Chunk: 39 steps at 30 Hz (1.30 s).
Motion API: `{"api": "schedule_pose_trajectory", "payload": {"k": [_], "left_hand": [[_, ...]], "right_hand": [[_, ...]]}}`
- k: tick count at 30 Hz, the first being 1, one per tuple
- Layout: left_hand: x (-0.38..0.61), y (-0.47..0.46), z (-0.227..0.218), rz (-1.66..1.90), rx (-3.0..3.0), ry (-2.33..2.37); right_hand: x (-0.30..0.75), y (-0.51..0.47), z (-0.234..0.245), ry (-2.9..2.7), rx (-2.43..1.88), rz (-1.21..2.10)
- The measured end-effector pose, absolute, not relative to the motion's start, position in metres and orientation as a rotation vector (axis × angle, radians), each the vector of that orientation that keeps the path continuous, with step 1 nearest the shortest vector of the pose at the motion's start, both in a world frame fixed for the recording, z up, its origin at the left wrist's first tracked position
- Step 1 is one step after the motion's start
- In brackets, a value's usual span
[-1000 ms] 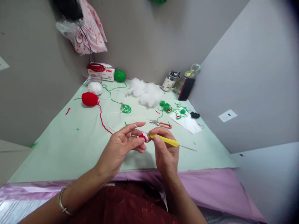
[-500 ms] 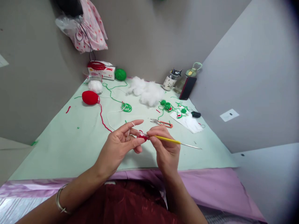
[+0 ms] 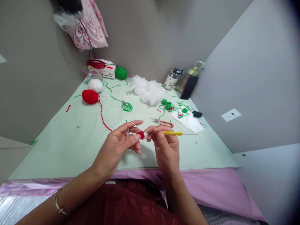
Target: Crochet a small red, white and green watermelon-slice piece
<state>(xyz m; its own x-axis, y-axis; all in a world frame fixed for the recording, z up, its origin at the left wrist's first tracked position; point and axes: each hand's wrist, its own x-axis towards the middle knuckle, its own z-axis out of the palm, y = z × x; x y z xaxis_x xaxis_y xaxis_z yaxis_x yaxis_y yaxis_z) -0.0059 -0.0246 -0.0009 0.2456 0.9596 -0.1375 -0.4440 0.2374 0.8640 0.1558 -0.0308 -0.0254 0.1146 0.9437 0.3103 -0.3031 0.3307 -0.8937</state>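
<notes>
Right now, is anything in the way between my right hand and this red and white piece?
Nothing visible is. Your right hand holds the yellow hook, its shaft at the red and white piece in your left hand. The orange snips lie beyond, out of the way.

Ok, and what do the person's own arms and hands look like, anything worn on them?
The left hand and right hand are both gloveless. No sleeve shows on the left forearm or right forearm. A thin, silver-coloured bangle circles the left forearm; none shows on the right. Between the arms, a dark red garment is visible.
</notes>
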Motion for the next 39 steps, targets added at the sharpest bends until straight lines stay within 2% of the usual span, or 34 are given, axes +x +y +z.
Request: {"api": "schedule_pose_trajectory", "payload": {"k": [11, 19, 32, 36, 39], "left_hand": [[-0.007, -0.027, -0.002, 1.121, 0.847, 0.765], [-0.007, -0.029, -0.004, 1.164, 0.956, 0.817], [-0.001, -0.032, -0.009, 1.338, 1.144, 1.008], [-0.001, -0.032, -0.005, 1.178, 0.848, 0.797], [-0.005, -0.028, -0.002, 0.986, 0.596, 0.672]], "right_hand": [[0.158, -0.031, -0.018, -1.129, -0.748, 1.043], [0.160, -0.047, -0.013, -1.497, -0.827, 0.572], [0.158, -0.044, -0.020, -1.786, -0.809, 0.036], [0.154, -0.049, -0.027, -1.874, -0.930, -0.341], [0.152, -0.048, -0.029, -1.794, -0.890, -0.241]]}}
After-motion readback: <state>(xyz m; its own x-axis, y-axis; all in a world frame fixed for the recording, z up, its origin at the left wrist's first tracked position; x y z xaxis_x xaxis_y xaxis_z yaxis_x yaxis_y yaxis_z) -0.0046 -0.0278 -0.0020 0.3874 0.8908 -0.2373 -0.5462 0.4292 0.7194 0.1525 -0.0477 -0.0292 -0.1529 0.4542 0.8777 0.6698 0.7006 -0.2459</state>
